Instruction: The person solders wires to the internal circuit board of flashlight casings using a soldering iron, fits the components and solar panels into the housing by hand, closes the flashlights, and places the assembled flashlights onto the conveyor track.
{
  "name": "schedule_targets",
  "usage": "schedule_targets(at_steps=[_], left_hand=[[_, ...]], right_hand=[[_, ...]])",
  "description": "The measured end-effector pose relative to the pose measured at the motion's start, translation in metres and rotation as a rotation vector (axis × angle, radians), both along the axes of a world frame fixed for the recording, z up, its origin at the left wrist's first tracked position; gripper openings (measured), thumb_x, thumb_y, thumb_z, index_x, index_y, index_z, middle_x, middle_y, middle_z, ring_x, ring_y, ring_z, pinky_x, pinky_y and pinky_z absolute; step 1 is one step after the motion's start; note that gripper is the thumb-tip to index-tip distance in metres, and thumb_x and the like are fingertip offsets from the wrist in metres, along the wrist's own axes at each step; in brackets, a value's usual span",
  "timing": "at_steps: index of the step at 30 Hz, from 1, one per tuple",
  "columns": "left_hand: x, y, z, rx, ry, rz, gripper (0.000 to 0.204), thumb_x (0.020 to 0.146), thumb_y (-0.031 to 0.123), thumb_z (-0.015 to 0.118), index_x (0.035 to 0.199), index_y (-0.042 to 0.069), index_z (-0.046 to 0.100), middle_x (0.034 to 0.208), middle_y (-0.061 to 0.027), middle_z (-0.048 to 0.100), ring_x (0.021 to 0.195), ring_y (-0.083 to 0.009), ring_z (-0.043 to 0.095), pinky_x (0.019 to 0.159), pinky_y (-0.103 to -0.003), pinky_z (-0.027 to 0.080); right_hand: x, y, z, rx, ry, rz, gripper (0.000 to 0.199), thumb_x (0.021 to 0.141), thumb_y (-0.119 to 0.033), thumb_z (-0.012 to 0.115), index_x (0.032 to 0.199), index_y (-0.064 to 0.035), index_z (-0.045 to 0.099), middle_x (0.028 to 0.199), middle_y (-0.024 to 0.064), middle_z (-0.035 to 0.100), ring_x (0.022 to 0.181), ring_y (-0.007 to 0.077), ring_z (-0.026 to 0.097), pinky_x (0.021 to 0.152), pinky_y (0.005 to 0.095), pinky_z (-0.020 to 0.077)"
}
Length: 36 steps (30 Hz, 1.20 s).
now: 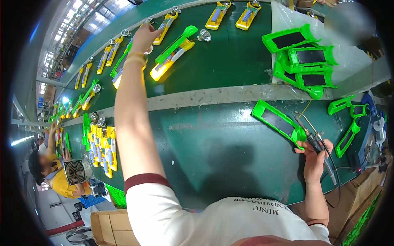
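My left hand [145,37] is stretched out over the far strip of the green bench, its fingertips beside a yellow lamp body [164,29]. Its fingers are partly hidden, so whether they grip anything is unclear. Under my left wrist lies another lamp with a green cover. To its right rests a yellow lamp body [166,67] with a green cover [175,46] and a round silver reflector [205,35]. My right hand [314,158] is closed around a soldering iron [316,144], tip pointing away. Its fingers also touch the near end of a green frame with a dark panel [276,122].
Green panel frames [312,57] are piled at the far right; several empty green frames [348,137] lie nearer. Yellow lamp bodies [102,149] cluster at left, and others line the far strip. A grey rail [213,95] crosses the bench. A person in yellow [63,184] works at far left.
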<state>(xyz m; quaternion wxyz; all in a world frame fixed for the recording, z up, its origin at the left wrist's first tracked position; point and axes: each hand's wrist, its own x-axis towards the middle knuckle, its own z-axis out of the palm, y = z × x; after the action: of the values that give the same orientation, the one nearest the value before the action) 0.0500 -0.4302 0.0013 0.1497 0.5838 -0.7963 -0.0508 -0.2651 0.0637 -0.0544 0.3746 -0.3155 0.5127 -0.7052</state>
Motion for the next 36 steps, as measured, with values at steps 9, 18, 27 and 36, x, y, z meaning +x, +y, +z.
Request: schedule_targets(at_steps=[9, 18, 27, 36], left_hand=[[-0.015, -0.002, -0.027, -0.264, -0.098, 0.141, 0.048, 0.074, 0.023, 0.066, 0.109, 0.000, 0.042, 0.099, -0.0220, 0.059, 0.092, -0.0377, 0.058, 0.078, -0.041, 0.048], [-0.005, 0.316, -0.006, 0.294, 0.276, -0.977, 0.051, 0.066, 0.016, 0.074, 0.110, 0.006, 0.052, 0.118, -0.0177, 0.050, 0.116, -0.0341, 0.045, 0.098, -0.044, 0.035], [-0.005, 0.407, -0.019, 0.126, 0.205, -0.813, 0.051, 0.071, 0.019, 0.070, 0.116, 0.006, 0.049, 0.117, -0.0122, 0.053, 0.116, -0.0311, 0.045, 0.101, -0.050, 0.028], [-0.012, 0.423, -0.014, -0.167, 0.166, -0.770, 0.046, 0.070, 0.015, 0.070, 0.112, 0.006, 0.056, 0.119, -0.0114, 0.054, 0.109, -0.0291, 0.050, 0.091, -0.041, 0.038]], right_hand=[[0.003, 0.004, -0.004, 0.007, 0.086, 0.015, 0.040, 0.089, -0.041, 0.046, 0.111, -0.0115, 0.031, 0.103, 0.0177, 0.057, 0.088, 0.0327, 0.061, 0.074, 0.0434, 0.0505], [0.013, -0.002, 0.002, 0.050, -0.082, 0.192, 0.030, 0.094, -0.032, 0.040, 0.111, -0.0097, 0.028, 0.110, 0.0214, 0.050, 0.092, 0.0310, 0.059, 0.078, 0.0414, 0.0493], [0.025, 0.020, 0.009, -0.106, -0.079, -0.125, 0.027, 0.094, -0.032, 0.040, 0.108, -0.0087, 0.042, 0.087, 0.0079, 0.056, 0.072, 0.0135, 0.051, 0.064, 0.0253, 0.0385], [0.019, 0.050, 0.020, -0.275, -0.149, -0.088, 0.018, 0.091, -0.022, 0.048, 0.098, -0.0060, 0.047, 0.069, 0.0061, 0.050, 0.054, 0.0127, 0.044, 0.049, 0.0237, 0.0330]])
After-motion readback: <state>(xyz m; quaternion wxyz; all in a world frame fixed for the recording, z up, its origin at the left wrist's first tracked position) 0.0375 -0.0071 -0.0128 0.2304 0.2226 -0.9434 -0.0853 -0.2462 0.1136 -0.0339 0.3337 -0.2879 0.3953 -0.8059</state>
